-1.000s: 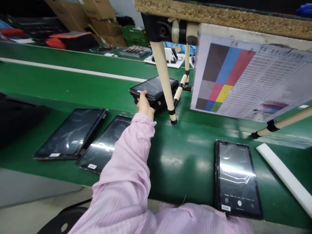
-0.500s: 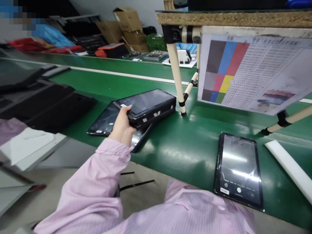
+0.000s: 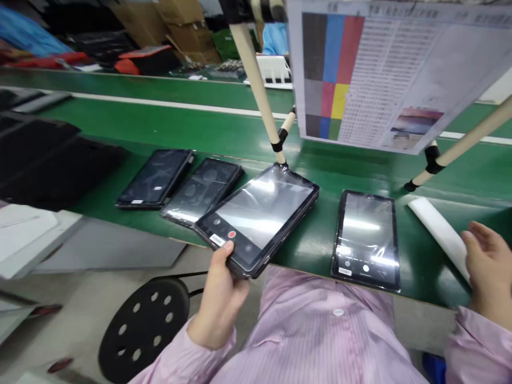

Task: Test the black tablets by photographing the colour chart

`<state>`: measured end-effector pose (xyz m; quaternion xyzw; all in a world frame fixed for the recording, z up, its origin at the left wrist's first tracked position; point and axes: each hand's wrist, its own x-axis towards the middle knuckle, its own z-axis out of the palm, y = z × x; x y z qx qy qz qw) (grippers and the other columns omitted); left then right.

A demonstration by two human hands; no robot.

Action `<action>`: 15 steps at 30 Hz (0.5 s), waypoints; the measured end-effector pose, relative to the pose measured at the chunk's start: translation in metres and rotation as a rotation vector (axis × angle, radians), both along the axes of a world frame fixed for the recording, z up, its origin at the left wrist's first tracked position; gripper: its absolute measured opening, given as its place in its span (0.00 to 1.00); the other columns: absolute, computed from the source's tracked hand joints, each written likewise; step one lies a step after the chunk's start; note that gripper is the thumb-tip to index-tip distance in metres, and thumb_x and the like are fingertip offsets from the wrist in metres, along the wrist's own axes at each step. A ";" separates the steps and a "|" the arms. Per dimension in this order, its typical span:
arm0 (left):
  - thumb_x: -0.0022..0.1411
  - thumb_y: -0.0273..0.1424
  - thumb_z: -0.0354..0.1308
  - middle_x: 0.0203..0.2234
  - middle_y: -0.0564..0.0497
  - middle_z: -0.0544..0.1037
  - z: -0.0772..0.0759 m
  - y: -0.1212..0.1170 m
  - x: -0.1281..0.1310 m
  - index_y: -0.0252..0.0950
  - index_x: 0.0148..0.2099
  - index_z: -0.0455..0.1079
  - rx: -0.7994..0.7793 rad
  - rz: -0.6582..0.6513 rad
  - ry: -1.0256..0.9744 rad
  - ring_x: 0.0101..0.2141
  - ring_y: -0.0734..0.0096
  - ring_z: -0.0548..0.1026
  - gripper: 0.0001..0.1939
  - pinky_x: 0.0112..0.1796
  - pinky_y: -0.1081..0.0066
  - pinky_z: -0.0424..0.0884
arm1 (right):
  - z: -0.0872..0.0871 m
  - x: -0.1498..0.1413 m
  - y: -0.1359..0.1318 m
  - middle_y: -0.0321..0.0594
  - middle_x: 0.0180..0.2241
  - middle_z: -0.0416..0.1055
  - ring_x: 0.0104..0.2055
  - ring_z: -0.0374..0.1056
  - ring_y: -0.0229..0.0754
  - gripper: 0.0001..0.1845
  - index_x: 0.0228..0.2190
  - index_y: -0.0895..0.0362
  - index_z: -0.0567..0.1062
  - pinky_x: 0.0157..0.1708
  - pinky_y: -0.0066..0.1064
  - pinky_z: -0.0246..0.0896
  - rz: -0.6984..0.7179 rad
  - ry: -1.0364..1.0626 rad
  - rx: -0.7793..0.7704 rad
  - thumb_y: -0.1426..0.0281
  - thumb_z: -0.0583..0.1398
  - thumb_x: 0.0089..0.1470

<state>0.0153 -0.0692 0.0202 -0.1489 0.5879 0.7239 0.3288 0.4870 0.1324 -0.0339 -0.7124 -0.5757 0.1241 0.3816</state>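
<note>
My left hand (image 3: pixel 220 298) grips a tablet (image 3: pixel 260 213) by its near-left corner, thumb on the screen. This tablet has a black frame, a clear film and a lit screen with a red record dot. It is tilted and overlaps another tablet (image 3: pixel 204 189) on the green bench; a further dark tablet (image 3: pixel 158 178) lies to the left. Before me, a tablet with a camera screen (image 3: pixel 367 234) lies flat near the bench edge. My right hand (image 3: pixel 490 266) is at the right, beside a white strip (image 3: pixel 436 229), its fingers loosely curled and apart, with nothing visible in them.
A pale pipe leg (image 3: pixel 260 85) stands just behind the held tablet, and another leg (image 3: pixel 452 154) stands farther right. Between them hangs a printed colour chart (image 3: pixel 360 80). Black cases (image 3: pixel 48 165) lie at the left. Below is a black perforated stool (image 3: pixel 144 325).
My left hand has brought the tablet from the stack at left nearer to me and rightward, with its screen now facing up. My right hand has come into view. The camera has turned down.
</note>
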 end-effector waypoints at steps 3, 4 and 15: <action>0.63 0.33 0.65 0.38 0.59 0.86 -0.021 0.001 0.035 0.45 0.46 0.78 0.023 -0.162 -0.054 0.38 0.69 0.84 0.08 0.38 0.74 0.81 | -0.005 0.011 -0.003 0.66 0.69 0.62 0.74 0.57 0.66 0.43 0.67 0.53 0.72 0.62 0.64 0.59 0.066 -0.400 -0.238 0.43 0.63 0.58; 0.63 0.35 0.66 0.39 0.58 0.86 -0.027 0.002 0.044 0.45 0.47 0.77 0.036 -0.239 -0.077 0.39 0.67 0.84 0.10 0.40 0.72 0.81 | -0.008 0.016 -0.004 0.64 0.71 0.59 0.75 0.55 0.68 0.45 0.68 0.51 0.71 0.62 0.66 0.58 0.090 -0.468 -0.305 0.42 0.63 0.56; 0.53 0.57 0.72 0.27 0.37 0.84 -0.041 -0.042 -0.018 0.32 0.33 0.79 -0.209 -1.010 0.132 0.25 0.56 0.83 0.29 0.25 0.66 0.78 | -0.028 0.087 -0.037 0.66 0.62 0.70 0.65 0.68 0.66 0.54 0.68 0.52 0.70 0.55 0.59 0.66 0.158 -0.483 -0.352 0.31 0.55 0.53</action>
